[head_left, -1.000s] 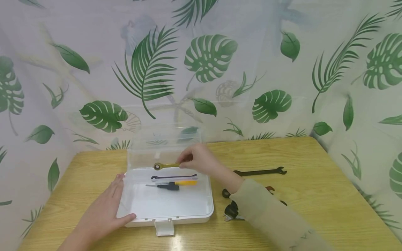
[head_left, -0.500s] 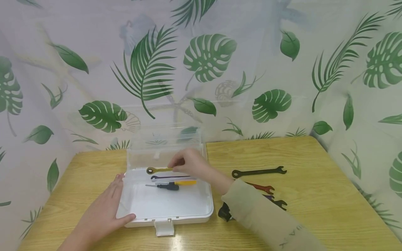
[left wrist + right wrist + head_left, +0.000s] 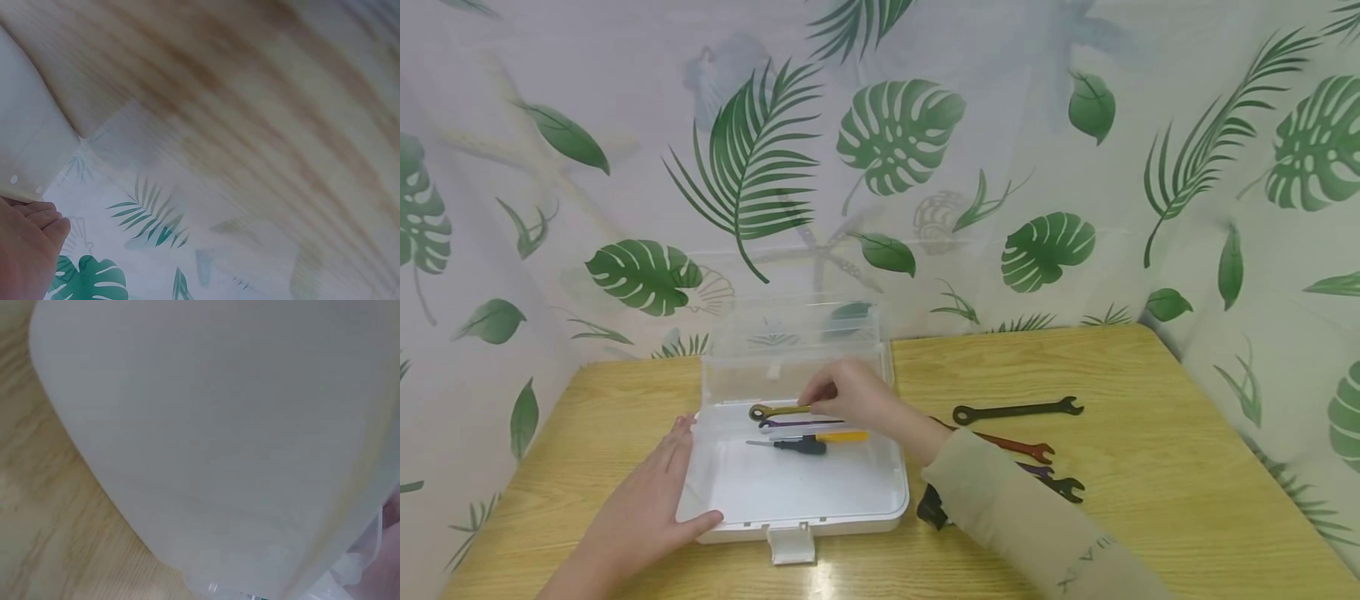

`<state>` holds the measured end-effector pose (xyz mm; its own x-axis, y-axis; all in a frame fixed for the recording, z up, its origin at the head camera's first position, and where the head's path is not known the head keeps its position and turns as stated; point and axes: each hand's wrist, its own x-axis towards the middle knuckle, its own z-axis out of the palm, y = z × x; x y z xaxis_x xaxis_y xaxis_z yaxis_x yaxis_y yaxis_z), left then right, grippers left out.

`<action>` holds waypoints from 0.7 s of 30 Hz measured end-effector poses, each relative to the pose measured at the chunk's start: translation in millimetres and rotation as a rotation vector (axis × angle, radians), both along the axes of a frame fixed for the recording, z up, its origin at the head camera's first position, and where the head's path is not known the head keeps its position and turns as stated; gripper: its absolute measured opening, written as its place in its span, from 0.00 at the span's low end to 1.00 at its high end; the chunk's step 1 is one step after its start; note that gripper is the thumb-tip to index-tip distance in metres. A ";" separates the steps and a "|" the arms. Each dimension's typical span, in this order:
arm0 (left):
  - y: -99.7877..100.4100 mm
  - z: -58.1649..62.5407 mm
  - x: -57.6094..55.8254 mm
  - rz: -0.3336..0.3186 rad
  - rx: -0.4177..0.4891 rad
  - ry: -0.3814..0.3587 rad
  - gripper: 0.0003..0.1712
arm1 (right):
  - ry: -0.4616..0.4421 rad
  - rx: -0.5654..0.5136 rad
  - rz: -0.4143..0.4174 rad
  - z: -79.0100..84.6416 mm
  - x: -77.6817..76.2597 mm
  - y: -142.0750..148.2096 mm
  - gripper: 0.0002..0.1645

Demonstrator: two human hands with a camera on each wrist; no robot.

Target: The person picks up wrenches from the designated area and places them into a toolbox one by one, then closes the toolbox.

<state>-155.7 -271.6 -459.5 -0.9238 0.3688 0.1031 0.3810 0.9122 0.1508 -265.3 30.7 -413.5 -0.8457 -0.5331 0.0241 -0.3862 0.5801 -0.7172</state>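
In the head view my right hand (image 3: 853,396) pinches a gold ratchet wrench (image 3: 775,412) at the back of a white plastic box (image 3: 842,527). The wrench's ring end points left; its other end is hidden by the fingers. In front of it in the box lie a dark purple wrench (image 3: 805,424), a yellow-handled screwdriver (image 3: 842,437) and a black-handled screwdriver (image 3: 805,447). My left hand (image 3: 643,500) rests along the box's left side with fingers extended, its thumb on the front corner. The right wrist view mostly shows the white side of the box.
The box's clear lid (image 3: 790,333) stands raised at the back, and a latch (image 3: 792,546) hangs in front. Right of the box lie a black wrench (image 3: 1018,411), a red wrench (image 3: 1015,444), a purple wrench (image 3: 1037,470), another dark wrench (image 3: 1067,488) and a black-ended tool (image 3: 931,507), partly under the sleeve.
My right hand has moved slightly left and down with the gold ratchet wrench, lowering it in the back of the box. The sleeve shifted left, uncovering more wrenches. The left hand stays put.
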 end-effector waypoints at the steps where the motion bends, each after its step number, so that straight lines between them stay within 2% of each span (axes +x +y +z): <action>1: 0.0 0.2 0.0 0.001 -0.001 -0.002 0.71 | -0.005 0.001 -0.002 -0.1 0.0 -0.3 0.08; 12: 1.0 0.9 1.0 0.012 -0.003 -0.013 0.71 | -0.033 0.004 -0.014 -1.2 0.2 -5.0 0.08; 21: 1.8 2.0 0.3 0.017 -0.003 -0.028 0.71 | -0.050 -0.061 -0.022 1.3 0.5 -1.4 0.06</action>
<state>-155.4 -269.8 -457.5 -0.9323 0.3536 0.0758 0.3614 0.9189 0.1584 -264.8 29.3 -412.3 -0.8580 -0.5135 0.0130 -0.3366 0.5428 -0.7695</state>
